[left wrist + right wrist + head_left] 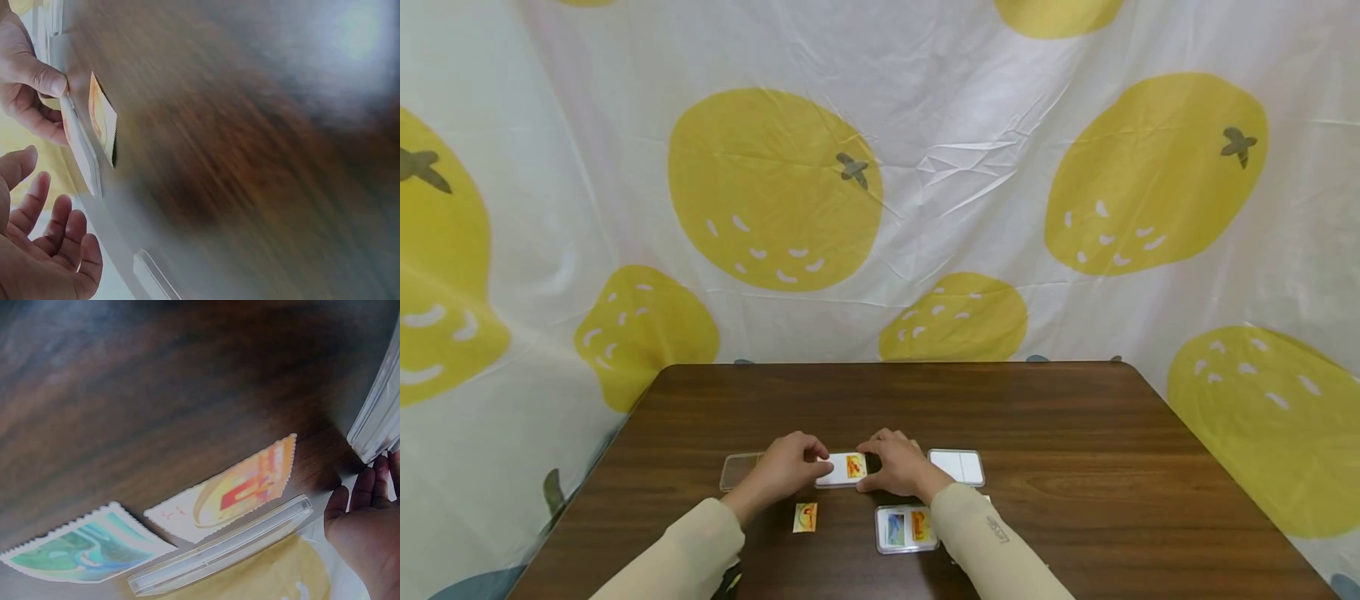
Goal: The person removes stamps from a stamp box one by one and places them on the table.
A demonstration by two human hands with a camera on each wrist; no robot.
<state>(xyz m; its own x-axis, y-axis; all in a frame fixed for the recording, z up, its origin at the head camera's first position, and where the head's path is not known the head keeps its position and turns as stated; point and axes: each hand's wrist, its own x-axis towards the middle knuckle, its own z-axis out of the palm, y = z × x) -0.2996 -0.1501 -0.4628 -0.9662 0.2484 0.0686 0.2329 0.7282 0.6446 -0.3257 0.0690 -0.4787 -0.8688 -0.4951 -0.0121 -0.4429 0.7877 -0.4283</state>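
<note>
My right hand (898, 465) grips the right end of a clear plastic case (835, 479) with a white insert. Its thumb is at the near edge and its fingers at the far edge. A red and yellow postage stamp (855, 466) lies on the insert's right half. At the case's left end is my left hand (786, 465); in the left wrist view this hand (53, 262) has loosely bent fingers, spread apart and holding nothing. A loose orange and yellow stamp (805, 517) lies on the table nearer me, just left of the held case.
A clear cover (739, 472) lies left of my left hand. A case with a white insert (956, 467) lies to the right. Nearer me is a case holding two stamps (907, 546). A green-blue stamp (87, 547) and an orange stamp (240, 494) lie by my right forearm.
</note>
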